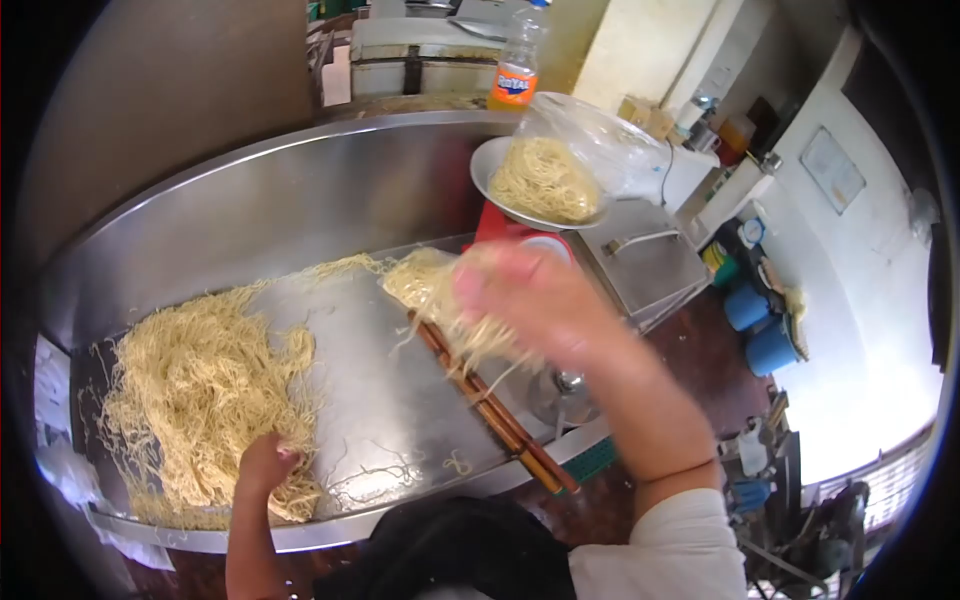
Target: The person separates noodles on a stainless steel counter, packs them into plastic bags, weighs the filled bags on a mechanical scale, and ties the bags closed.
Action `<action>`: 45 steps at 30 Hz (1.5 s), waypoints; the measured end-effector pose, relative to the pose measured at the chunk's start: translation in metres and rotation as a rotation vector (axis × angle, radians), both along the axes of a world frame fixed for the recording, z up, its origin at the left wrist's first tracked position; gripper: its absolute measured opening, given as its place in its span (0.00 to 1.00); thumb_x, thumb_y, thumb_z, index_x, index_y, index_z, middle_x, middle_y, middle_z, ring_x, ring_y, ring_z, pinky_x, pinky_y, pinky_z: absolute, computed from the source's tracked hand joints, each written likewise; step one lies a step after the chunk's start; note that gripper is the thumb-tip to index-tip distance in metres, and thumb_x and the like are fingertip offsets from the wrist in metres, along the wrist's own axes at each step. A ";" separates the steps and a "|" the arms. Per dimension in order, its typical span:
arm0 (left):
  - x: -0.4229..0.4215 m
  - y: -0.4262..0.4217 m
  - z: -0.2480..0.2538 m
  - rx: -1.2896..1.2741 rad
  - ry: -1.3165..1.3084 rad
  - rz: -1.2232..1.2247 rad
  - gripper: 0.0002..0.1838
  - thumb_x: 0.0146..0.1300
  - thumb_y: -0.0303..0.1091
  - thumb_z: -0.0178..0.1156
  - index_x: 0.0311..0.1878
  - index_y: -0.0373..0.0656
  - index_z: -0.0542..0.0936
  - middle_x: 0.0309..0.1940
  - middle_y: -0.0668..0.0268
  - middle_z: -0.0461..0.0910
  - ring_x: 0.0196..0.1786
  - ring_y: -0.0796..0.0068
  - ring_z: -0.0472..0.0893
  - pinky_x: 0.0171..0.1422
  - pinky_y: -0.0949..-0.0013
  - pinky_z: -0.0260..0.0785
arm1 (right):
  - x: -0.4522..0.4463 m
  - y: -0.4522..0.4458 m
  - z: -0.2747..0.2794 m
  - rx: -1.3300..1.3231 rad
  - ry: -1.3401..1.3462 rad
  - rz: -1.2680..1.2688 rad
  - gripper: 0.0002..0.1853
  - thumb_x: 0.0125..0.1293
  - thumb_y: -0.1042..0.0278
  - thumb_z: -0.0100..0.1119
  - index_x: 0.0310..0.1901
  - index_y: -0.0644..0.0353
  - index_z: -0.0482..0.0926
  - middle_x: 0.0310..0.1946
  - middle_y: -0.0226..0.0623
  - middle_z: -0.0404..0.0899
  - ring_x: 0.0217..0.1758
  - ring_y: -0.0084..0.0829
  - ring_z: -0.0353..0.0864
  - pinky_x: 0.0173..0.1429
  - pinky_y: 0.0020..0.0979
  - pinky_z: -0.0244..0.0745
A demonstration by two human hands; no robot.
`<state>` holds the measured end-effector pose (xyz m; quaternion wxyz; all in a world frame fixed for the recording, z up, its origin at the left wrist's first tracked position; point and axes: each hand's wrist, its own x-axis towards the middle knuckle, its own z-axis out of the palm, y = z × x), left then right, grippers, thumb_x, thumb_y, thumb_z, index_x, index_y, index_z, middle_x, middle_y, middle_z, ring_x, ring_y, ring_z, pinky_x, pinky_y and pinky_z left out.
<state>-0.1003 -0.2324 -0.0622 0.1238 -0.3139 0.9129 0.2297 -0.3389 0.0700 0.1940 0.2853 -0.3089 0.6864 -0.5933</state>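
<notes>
Pale-yellow stringy noodle heap at left fingers; reddish-brown long wooden sticks below right fingers; silver-grey flat steel tray between; clear plastic bottle beyond right fingers, orange label, blue cap.

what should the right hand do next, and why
Probably steady and tighten its hold: loose strands dangle from the noodles in the right hand, by the wooden sticks in this view, and stray ones already lie on the metal tray.
</notes>
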 end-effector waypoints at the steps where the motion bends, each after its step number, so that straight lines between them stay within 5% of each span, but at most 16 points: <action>1: -0.004 -0.006 -0.007 -0.137 0.026 -0.134 0.23 0.52 0.46 0.68 0.45 0.39 0.81 0.47 0.48 0.79 0.53 0.52 0.79 0.56 0.54 0.70 | -0.011 0.010 0.019 -0.102 -0.053 -0.102 0.17 0.67 0.52 0.60 0.38 0.60 0.81 0.30 0.27 0.81 0.32 0.16 0.77 0.39 0.21 0.74; 3: -0.008 -0.024 -0.029 -0.411 0.080 -0.404 0.29 0.52 0.46 0.68 0.54 0.40 0.78 0.59 0.46 0.73 0.62 0.50 0.73 0.65 0.56 0.66 | -0.037 0.035 0.060 -0.226 0.036 -0.135 0.21 0.68 0.48 0.58 0.38 0.61 0.81 0.28 0.31 0.81 0.26 0.18 0.78 0.32 0.21 0.75; 4: -0.038 -0.008 0.016 -0.205 -0.051 -0.267 0.33 0.50 0.42 0.70 0.60 0.38 0.74 0.69 0.48 0.62 0.72 0.49 0.60 0.73 0.54 0.57 | -0.056 0.050 0.079 -0.240 0.094 -0.108 0.22 0.68 0.46 0.56 0.38 0.61 0.81 0.27 0.32 0.81 0.23 0.18 0.77 0.29 0.20 0.74; 6: -0.086 0.009 0.057 -0.256 0.224 -0.331 0.28 0.52 0.38 0.69 0.57 0.38 0.76 0.64 0.46 0.68 0.68 0.49 0.66 0.70 0.54 0.61 | -0.101 0.073 0.108 -0.341 0.123 0.024 0.21 0.69 0.47 0.54 0.37 0.60 0.81 0.27 0.33 0.82 0.20 0.15 0.76 0.23 0.18 0.70; 8: -0.149 0.047 0.115 -0.204 0.457 -0.337 0.20 0.57 0.38 0.66 0.51 0.39 0.79 0.52 0.49 0.78 0.55 0.55 0.78 0.58 0.58 0.70 | -0.123 0.084 0.128 -0.416 0.155 0.019 0.28 0.69 0.42 0.50 0.40 0.67 0.79 0.29 0.38 0.83 0.29 0.25 0.81 0.34 0.27 0.77; 11: -0.237 0.123 0.180 0.417 0.788 -0.326 0.18 0.61 0.43 0.66 0.43 0.36 0.81 0.32 0.62 0.82 0.35 0.75 0.80 0.41 0.73 0.72 | -0.174 0.096 0.144 -0.472 0.178 0.027 0.31 0.70 0.39 0.45 0.40 0.67 0.78 0.28 0.38 0.83 0.28 0.29 0.83 0.35 0.30 0.81; 13: -0.288 0.178 0.229 0.617 0.748 -0.279 0.26 0.67 0.58 0.53 0.37 0.40 0.80 0.23 0.67 0.79 0.21 0.80 0.76 0.23 0.77 0.61 | -0.194 0.098 0.141 -0.481 0.137 -0.010 0.31 0.71 0.39 0.43 0.40 0.66 0.78 0.27 0.38 0.83 0.26 0.28 0.83 0.33 0.28 0.81; 15: -0.343 0.205 0.261 0.760 0.556 -0.148 0.30 0.63 0.64 0.55 0.33 0.41 0.79 0.21 0.67 0.78 0.18 0.78 0.76 0.21 0.75 0.60 | -0.198 0.093 0.136 -0.476 0.049 -0.090 0.30 0.71 0.40 0.43 0.41 0.66 0.78 0.28 0.38 0.83 0.28 0.28 0.83 0.34 0.28 0.81; 19: -0.399 0.220 0.254 0.786 0.643 -0.128 0.20 0.58 0.52 0.59 0.28 0.42 0.77 0.20 0.65 0.78 0.18 0.77 0.76 0.20 0.74 0.60 | -0.243 0.086 0.113 -0.495 -0.005 -0.018 0.24 0.70 0.48 0.49 0.38 0.66 0.81 0.29 0.40 0.84 0.32 0.34 0.85 0.39 0.35 0.81; 20: -0.405 0.220 0.252 0.788 0.667 -0.145 0.17 0.57 0.48 0.60 0.28 0.42 0.77 0.20 0.65 0.78 0.18 0.77 0.76 0.20 0.73 0.60 | -0.234 0.083 0.108 -0.489 0.095 -0.114 0.21 0.69 0.49 0.52 0.38 0.61 0.81 0.28 0.31 0.83 0.20 0.14 0.75 0.23 0.17 0.68; 23: -0.392 0.221 0.258 0.801 0.640 -0.128 0.10 0.53 0.40 0.56 0.27 0.42 0.76 0.19 0.65 0.77 0.18 0.75 0.76 0.20 0.74 0.60 | -0.234 0.082 0.088 -0.300 0.118 -0.070 0.19 0.68 0.50 0.54 0.37 0.61 0.82 0.31 0.31 0.83 0.24 0.18 0.78 0.25 0.21 0.70; 26: -0.375 0.216 0.265 0.880 0.604 -0.148 0.10 0.53 0.39 0.56 0.27 0.42 0.75 0.18 0.65 0.76 0.17 0.74 0.76 0.19 0.74 0.61 | -0.254 0.067 0.057 0.200 0.565 0.031 0.16 0.63 0.55 0.59 0.32 0.63 0.81 0.27 0.35 0.83 0.27 0.36 0.80 0.34 0.40 0.74; 29: -0.365 0.215 0.272 0.834 0.591 -0.155 0.10 0.53 0.39 0.56 0.26 0.42 0.74 0.18 0.64 0.76 0.17 0.73 0.77 0.19 0.74 0.62 | -0.271 0.055 0.041 0.497 1.231 -0.134 0.13 0.59 0.59 0.59 0.29 0.62 0.82 0.26 0.42 0.82 0.30 0.43 0.80 0.39 0.43 0.73; 35: -0.362 0.200 0.264 0.834 0.606 -0.186 0.11 0.56 0.40 0.56 0.26 0.43 0.74 0.18 0.65 0.75 0.18 0.74 0.76 0.19 0.75 0.62 | -0.275 0.050 0.052 0.497 1.371 -0.262 0.13 0.59 0.59 0.58 0.31 0.62 0.84 0.24 0.51 0.79 0.30 0.47 0.79 0.38 0.42 0.74; 38: -0.361 0.199 0.261 0.781 0.611 -0.183 0.12 0.58 0.43 0.56 0.26 0.46 0.74 0.18 0.68 0.75 0.18 0.76 0.76 0.19 0.75 0.62 | -0.256 0.052 0.063 0.660 1.447 -0.279 0.11 0.57 0.66 0.59 0.38 0.61 0.85 0.35 0.43 0.85 0.34 0.38 0.85 0.37 0.36 0.78; 45: -0.357 0.200 0.260 0.747 0.592 -0.212 0.11 0.61 0.44 0.56 0.30 0.47 0.74 0.20 0.70 0.75 0.19 0.77 0.75 0.22 0.76 0.62 | -0.260 0.058 0.062 0.715 1.930 -0.107 0.09 0.56 0.69 0.57 0.30 0.64 0.85 0.33 0.50 0.83 0.36 0.47 0.84 0.45 0.41 0.80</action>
